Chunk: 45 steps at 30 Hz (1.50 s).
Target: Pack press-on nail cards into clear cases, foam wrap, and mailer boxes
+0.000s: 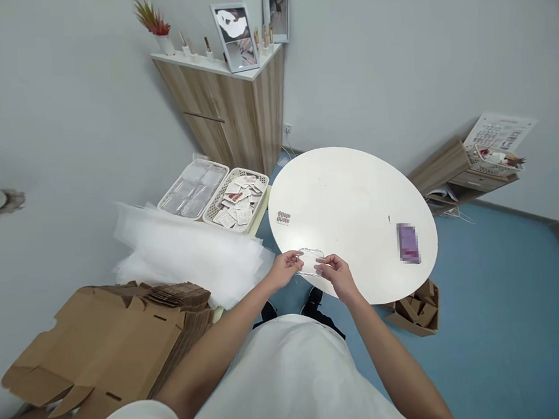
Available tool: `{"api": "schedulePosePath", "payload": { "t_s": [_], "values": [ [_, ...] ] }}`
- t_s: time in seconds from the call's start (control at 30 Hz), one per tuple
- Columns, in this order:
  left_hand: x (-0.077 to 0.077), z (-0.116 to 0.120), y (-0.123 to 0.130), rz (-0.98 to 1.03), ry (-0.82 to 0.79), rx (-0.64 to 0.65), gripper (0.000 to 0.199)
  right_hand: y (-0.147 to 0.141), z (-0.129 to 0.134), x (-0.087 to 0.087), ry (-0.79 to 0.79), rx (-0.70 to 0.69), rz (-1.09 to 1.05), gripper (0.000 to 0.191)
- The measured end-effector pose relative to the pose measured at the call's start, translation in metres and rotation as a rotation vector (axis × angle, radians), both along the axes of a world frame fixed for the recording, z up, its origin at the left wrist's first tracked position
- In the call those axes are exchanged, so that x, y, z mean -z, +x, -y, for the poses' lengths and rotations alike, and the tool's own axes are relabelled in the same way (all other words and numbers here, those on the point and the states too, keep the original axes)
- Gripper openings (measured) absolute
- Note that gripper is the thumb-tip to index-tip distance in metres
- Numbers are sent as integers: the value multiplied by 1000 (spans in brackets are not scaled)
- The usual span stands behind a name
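Between my two hands is a small clear plastic case (311,262), held just above the near edge of the round white table (344,194). My left hand (286,268) pinches its left side with thumb and fingertips. Its right side is gripped by my right hand (335,272) in the same way. Whether anything lies inside the case I cannot make out. To the left on the tabletop lies a small set of coloured press-on nails (283,218), in two rows, touched by neither hand.
A blurred purple item (408,243) lies at the table's right. Beside the table on the left stand a basket of cards (236,202), a basket of clear bags (194,190), white foam sheets (189,256) and flat cardboard boxes (113,340). An open carton (416,311) sits on the floor.
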<state>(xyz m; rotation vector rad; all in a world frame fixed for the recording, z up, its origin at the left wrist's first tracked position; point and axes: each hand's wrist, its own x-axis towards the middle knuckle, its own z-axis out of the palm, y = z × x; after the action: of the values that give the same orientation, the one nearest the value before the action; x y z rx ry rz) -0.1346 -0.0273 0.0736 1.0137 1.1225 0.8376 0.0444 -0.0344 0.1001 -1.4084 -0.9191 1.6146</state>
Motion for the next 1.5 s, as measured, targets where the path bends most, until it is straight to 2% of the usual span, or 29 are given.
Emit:
{"api": "schedulePosePath", "payload": {
  "t_s": [0.13, 0.27, 0.5, 0.6, 0.73, 0.8, 0.97, 1.1, 1.27, 1.37, 1.5],
  "values": [
    [-5, -13, 34, -3, -49, -9, 41, 40, -6, 1, 33, 49, -41, 35],
    [-10, -24, 67, -23, -76, 6, 42, 77, -18, 3, -3, -18, -73, 34],
    [2, -37, 107, -64, -69, 11, 37, 120, -33, 17, -68, -11, -53, 34],
    [-1, -38, 113, -135, 22, 84, 48, 136, -32, 21, -80, 27, -86, 34],
    [-13, -39, 121, -332, 202, 316, 91, 153, -29, 23, -123, 69, -102, 37],
    [-16, -43, 126, -412, 272, 382, 100, 158, -27, 24, -143, 83, -120, 37],
    [-14, -57, 135, -459, 378, 460, 86, 160, -23, 24, -141, 127, -150, 37],
    [-18, -65, 133, -467, 429, 509, 89, 155, -23, 18, -101, 135, -135, 35],
    [-23, -70, 130, -415, 474, 495, 81, 153, -24, 15, 10, 118, -40, 35],
    [-23, -71, 128, -361, 459, 473, 78, 158, -22, 11, 151, 20, 63, 51],
    [-21, -68, 124, -291, 399, 450, 77, 162, -21, 0, 288, -224, 144, 71]
  ]
}}
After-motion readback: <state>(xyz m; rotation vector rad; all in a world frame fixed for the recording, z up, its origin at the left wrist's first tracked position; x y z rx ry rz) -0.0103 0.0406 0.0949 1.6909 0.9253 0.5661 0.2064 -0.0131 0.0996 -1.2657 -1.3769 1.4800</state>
